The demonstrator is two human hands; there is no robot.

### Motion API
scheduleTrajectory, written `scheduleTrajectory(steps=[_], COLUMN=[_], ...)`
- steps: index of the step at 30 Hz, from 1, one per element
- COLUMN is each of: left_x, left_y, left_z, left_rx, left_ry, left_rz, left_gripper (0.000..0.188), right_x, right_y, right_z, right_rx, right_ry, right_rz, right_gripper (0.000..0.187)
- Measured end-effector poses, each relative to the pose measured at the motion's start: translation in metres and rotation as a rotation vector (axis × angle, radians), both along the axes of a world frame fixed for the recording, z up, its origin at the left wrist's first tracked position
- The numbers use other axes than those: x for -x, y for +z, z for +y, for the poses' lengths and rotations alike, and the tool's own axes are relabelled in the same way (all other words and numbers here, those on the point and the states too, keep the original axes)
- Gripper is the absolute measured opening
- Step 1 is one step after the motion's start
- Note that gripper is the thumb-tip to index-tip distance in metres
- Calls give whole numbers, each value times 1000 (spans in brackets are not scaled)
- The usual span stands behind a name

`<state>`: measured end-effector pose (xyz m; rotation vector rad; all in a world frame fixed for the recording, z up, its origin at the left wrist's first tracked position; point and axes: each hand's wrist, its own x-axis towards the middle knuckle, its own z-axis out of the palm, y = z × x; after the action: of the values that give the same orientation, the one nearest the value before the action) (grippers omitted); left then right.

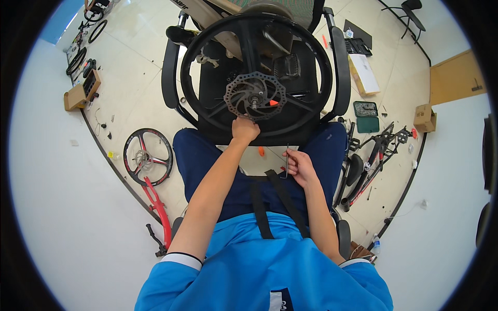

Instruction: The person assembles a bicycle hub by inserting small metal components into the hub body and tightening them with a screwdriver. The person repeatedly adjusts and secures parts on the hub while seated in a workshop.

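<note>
A black bicycle wheel (323, 72) lies across the seat of an office chair before me, over my knees. At its hub sits a grey disc brake rotor (239, 92) with a toothed, perforated edge. My left hand (245, 129) is closed at the rotor's lower edge; its fingertips are tucked in, so what they grip cannot be made out. Lower and to the right, above my lap, my right hand (301, 167) pinches a thin L-shaped hex key (287, 161), its long arm upright. A pedal (287, 67) shows through the wheel's spokes on the seat.
Chair armrests (340, 72) flank the wheel. On the floor at left lie another wheel (165, 150) and a red fork (157, 205). At right are a bicycle frame (374, 167), a green open case (367, 116) and a cardboard box (425, 118).
</note>
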<state>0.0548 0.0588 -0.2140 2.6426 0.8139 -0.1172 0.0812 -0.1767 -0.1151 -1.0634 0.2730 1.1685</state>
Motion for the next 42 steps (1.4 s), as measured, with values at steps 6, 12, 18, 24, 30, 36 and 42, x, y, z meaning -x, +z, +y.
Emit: scheduleTrajectory(steps=[6, 12, 18, 24, 30, 36, 42], left_x=[12, 39, 76, 75, 70, 70, 65], left_y=[-2, 34, 73, 96, 98, 92, 104], left_z=[4, -10, -66, -84, -83, -94, -98], left_rx=[27, 203, 1223, 1437, 1496, 1633, 1585], left_ry=[-69, 146, 654, 728, 761, 812, 891], left_rz=[-172, -640, -729, -725, -760, -801, -937], left_gripper=[24, 17, 20, 18, 21, 24, 22], right_x=[1, 1, 14, 21, 22, 26, 31], right_y=[-7, -10, -2, 13, 19, 18, 21], right_z=[3, 6, 18, 28, 29, 34, 43], right_rx=[-4, 39, 94, 16, 21, -3, -57], right_ry=[12, 36, 181, 331, 347, 274, 158], right_rz=[-5, -42, -226, -298, -337, -369, -303], right_gripper=[23, 23, 22, 23, 24, 24, 24])
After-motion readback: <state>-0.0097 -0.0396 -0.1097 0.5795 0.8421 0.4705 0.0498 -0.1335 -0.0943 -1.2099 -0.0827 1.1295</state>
